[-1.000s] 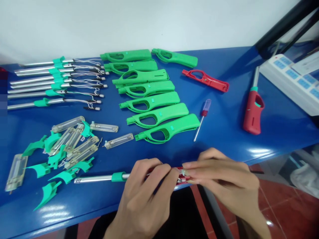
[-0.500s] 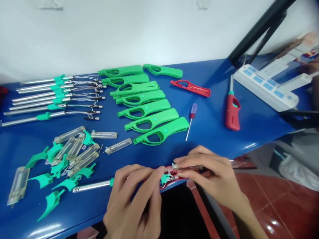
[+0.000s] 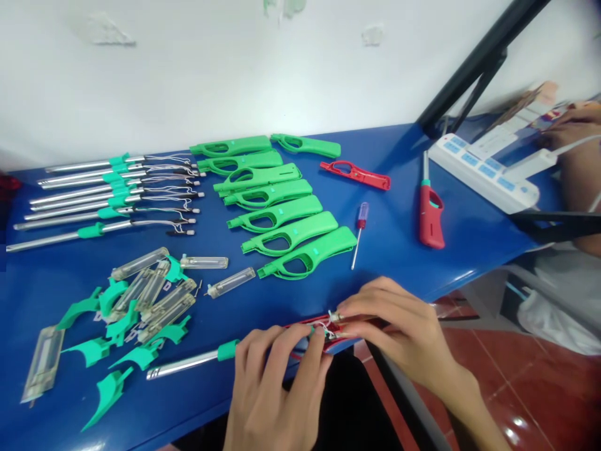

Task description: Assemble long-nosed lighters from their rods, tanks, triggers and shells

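At the table's front edge lies a red lighter casing half [image 3: 292,326], with white wires [image 3: 323,327] inside. A metal lighter tube [image 3: 183,365] with a green collar sticks out of its left end. My left hand [image 3: 279,382] is closed over the casing, its fingertips pressed by the wires and partly hiding them. Between thumb and fingers, my right hand [image 3: 399,332] grips a clear fuel tank [image 3: 335,317] by its body, over the casing's right part. The white-tipped end of this tank shows; my fingers cover most of the rest.
Green lighter casings [image 3: 291,216] are lined up behind my hands. Wired tubes [image 3: 89,203], loose fuel tanks [image 3: 162,307] and green triggers [image 3: 106,394] lie left. A screwdriver [image 3: 361,216], red casing half [image 3: 359,175], red lighter [image 3: 431,216] and power strip [image 3: 483,172] are right. Another person's arm [image 3: 580,156] shows far right.
My left hand has shifted right along the casing and now covers more of the wires. My right hand keeps its grip on the fuel tank. The whole view has moved slightly.
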Demonstrator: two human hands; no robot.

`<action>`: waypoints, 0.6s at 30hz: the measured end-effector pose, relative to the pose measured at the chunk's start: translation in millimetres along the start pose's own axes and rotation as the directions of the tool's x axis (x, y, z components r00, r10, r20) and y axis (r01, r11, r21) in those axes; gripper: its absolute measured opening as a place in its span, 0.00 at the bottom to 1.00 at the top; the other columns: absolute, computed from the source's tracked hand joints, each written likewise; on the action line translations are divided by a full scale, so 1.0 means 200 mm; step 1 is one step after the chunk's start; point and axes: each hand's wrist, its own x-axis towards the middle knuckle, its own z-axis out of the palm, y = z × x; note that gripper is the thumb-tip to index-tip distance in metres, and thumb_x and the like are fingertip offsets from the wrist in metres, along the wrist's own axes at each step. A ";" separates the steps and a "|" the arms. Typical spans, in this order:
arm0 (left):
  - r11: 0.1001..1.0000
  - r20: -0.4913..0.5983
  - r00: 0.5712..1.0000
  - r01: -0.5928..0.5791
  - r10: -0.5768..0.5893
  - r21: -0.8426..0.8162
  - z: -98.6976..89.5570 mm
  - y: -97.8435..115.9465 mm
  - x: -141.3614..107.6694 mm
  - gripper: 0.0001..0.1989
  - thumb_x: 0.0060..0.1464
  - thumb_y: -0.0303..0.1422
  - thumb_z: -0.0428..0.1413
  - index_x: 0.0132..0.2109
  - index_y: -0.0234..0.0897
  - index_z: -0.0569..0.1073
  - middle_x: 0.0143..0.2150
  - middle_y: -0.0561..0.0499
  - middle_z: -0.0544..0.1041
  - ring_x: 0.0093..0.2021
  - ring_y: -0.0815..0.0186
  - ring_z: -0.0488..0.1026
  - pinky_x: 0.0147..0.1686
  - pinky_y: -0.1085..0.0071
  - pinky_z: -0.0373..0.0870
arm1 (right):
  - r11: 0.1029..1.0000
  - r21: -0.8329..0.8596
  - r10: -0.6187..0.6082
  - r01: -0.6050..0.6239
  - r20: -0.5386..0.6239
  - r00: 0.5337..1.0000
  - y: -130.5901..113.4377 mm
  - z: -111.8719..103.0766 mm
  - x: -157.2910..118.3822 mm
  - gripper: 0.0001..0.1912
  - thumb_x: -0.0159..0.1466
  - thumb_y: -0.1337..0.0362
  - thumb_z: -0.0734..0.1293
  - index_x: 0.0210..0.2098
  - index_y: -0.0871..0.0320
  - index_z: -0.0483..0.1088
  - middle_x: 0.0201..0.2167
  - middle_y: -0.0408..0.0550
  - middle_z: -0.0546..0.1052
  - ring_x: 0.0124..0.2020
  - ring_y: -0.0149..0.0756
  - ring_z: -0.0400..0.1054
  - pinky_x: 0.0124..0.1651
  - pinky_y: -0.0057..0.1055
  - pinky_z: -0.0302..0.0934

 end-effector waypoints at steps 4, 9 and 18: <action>0.999 -0.014 1.000 -0.006 0.006 0.034 0.00 0.00 0.00 0.14 0.62 0.23 0.63 0.54 0.37 0.80 0.51 0.42 0.82 0.49 0.53 0.77 0.49 0.53 0.72 | 0.999 -0.042 -0.025 0.026 0.024 0.999 0.01 0.00 -0.02 0.08 0.69 0.68 0.74 0.47 0.55 0.77 0.42 0.43 0.84 0.42 0.35 0.74 0.47 0.36 0.68; 1.000 -0.046 0.999 0.000 0.001 0.030 0.02 0.01 0.00 0.15 0.62 0.23 0.63 0.55 0.35 0.80 0.50 0.41 0.82 0.50 0.53 0.78 0.50 0.54 0.71 | 0.996 -0.083 -0.018 0.019 0.007 1.000 0.01 0.00 -0.03 0.11 0.69 0.65 0.74 0.50 0.54 0.79 0.45 0.47 0.83 0.44 0.37 0.74 0.47 0.37 0.69; 1.000 -0.066 0.998 0.002 0.000 0.020 0.03 0.02 0.00 0.14 0.63 0.22 0.63 0.55 0.34 0.80 0.52 0.41 0.82 0.51 0.55 0.79 0.53 0.56 0.72 | 0.990 -0.139 0.008 0.002 0.069 0.998 -0.02 -0.05 -0.04 0.12 0.73 0.64 0.69 0.53 0.52 0.81 0.49 0.49 0.83 0.46 0.39 0.75 0.47 0.38 0.72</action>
